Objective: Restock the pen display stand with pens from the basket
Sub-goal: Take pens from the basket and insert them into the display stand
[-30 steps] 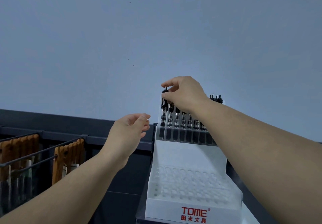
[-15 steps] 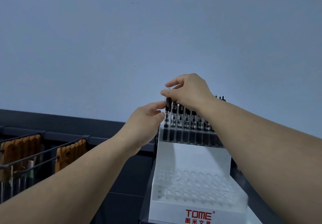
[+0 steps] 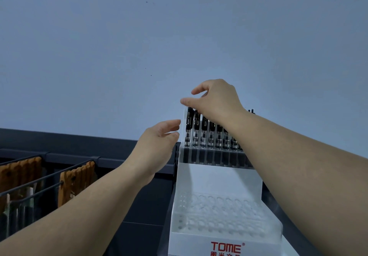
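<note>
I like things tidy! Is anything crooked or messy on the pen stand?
Nothing stands out. The black-capped clear pens stand straight, side by side, in the top row of the white plastic display stand; its lower holes are just empty.

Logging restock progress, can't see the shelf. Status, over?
Both empty: right hand open over black-and-clear pens; left hand open beside them. Pens upright in top row of white plastic display stand; lower holes unfilled. Nothing blocking.
</note>
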